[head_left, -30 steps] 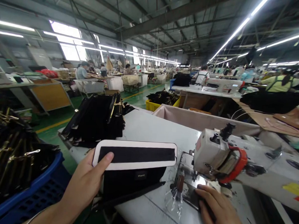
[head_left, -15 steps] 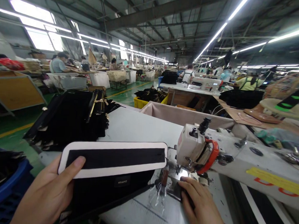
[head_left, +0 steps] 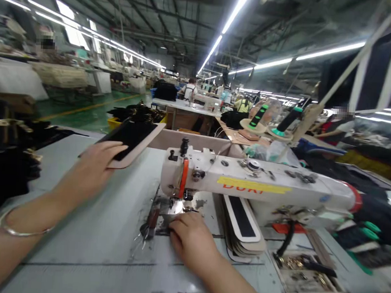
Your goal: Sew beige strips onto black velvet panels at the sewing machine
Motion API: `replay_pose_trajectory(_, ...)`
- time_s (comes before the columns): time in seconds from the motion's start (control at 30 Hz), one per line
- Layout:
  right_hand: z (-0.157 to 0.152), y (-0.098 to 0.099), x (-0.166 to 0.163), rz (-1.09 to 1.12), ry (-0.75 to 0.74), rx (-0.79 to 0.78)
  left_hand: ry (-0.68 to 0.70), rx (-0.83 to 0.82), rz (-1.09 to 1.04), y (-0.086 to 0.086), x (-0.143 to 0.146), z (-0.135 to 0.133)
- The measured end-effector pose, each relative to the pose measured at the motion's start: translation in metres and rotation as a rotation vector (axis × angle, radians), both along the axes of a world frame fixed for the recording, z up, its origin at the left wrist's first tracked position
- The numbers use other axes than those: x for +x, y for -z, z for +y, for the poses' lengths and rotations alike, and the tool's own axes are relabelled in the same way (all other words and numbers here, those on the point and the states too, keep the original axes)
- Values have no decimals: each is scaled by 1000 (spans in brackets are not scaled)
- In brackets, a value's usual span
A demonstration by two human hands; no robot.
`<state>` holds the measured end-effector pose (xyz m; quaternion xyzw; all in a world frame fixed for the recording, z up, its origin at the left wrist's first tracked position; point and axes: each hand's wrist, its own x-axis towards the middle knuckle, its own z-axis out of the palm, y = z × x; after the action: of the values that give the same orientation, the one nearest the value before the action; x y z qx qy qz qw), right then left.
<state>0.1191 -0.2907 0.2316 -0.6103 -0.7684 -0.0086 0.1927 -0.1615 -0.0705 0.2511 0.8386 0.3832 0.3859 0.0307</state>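
Note:
My left hand (head_left: 94,165) reaches far over the left side of the table, fingers closed on the near end of a black bag piece with a pale-rimmed oblong panel (head_left: 135,140). The piece is tilted and its underside is hidden. My right hand (head_left: 191,236) rests by the needle plate of a white sewing machine (head_left: 210,171). Its fingers are curled together, and whatever lies under them is hidden. Just left of these fingertips is a brown guide piece with clear tape (head_left: 151,220). Behind the right hand, a stack of white-rimmed black panels (head_left: 244,225) lies under the machine arm.
Black pieces (head_left: 7,171) are heaped at the left edge. A yellow crate (head_left: 113,124) of black pieces stands beyond the table. A fabric-lined trough (head_left: 189,141) runs behind the machine. To the right are a hardware tray (head_left: 302,274) and thread cones (head_left: 284,120). Several people work farther back.
My left hand has carried the bag piece away from the machine, forward over the table's left side. The view has swung right. The right hand stays by the needle plate.

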Motion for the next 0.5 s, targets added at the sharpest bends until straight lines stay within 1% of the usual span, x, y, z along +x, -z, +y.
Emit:
replay_pose_trajectory(0.03, -12, -10, 3, -12, 10, 7, 96, -17, 123, 5, 18, 10)
replay_pose_trajectory(0.1, -41, -29, 16, -27, 103, 49, 249, -60, 296, 22, 41, 12)
replay_pose_trajectory(0.17, -69, -41, 39, -67, 281, 112, 336, -114, 371, 40, 50, -3)
replay_pose_trajectory(0.2, -81, -44, 53, -114, 366, 132, 361, -140, 376, 48, 51, -14)
replay_pose_trajectory(0.23, -89, -43, 66, -164, 433, 142, 378, -164, 361, 54, 52, -26)
replay_pose_trajectory(0.27, -95, -41, 79, -201, 468, 131, 392, -187, 334, 58, 53, -38)
replay_pose_trajectory(0.33, -101, -34, 96, -235, 486, 93, 427, -225, 271, 61, 55, -58)
replay_pose_trajectory(0.4, -101, -29, 102, -226, 474, 68, 460, -243, 220, 60, 60, -69)
replay_pose_trajectory(0.5, -100, -27, 100, -209, 481, 81, 484, -249, 172, 61, 65, -75)
